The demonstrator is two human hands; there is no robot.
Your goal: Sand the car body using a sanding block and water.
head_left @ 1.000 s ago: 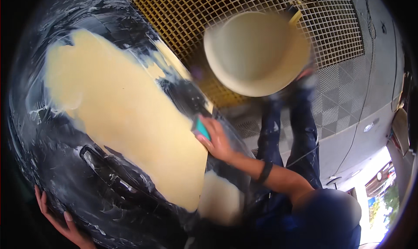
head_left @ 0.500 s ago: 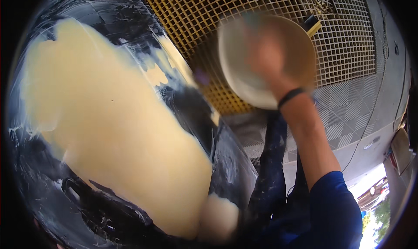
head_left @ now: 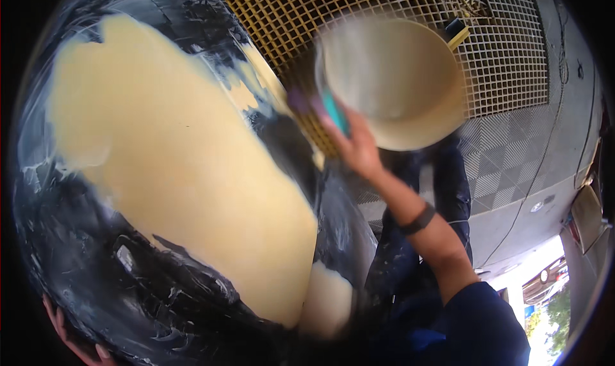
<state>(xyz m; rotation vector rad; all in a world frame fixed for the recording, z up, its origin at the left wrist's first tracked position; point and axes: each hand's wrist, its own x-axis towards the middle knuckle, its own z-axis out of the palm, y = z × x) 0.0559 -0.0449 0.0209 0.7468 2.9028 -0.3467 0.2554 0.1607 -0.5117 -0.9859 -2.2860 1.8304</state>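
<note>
A large curved dark panel (head_left: 77, 251) fills the left side, with a broad smooth cream-coloured patch (head_left: 186, 154) and whitish smears on it. My right hand (head_left: 359, 145) is closed round a teal block (head_left: 336, 114), too blurred to name surely. This hand is between the panel's right edge and an off-white round bucket (head_left: 416, 132), overlapping the bucket's near-left rim. At the lower left, the fingers of my left hand (head_left: 70, 337) lie apart along the panel's outer edge, with the rest of the hand out of sight.
Beneath the bucket lies a yellowish open grating (head_left: 506, 52). A black and yellow object (head_left: 458, 36) is beside the bucket's far-right rim. Grey patterned floor tiles (head_left: 500, 154) border the grating, with a thin cable (head_left: 538, 167) running beyond. A blurred purple spot (head_left: 298, 101) shows near the panel.
My right hand has come out of the bucket and moved left and nearer, toward the panel, with the teal block. More of my left hand's fingers now show at lower left.
</note>
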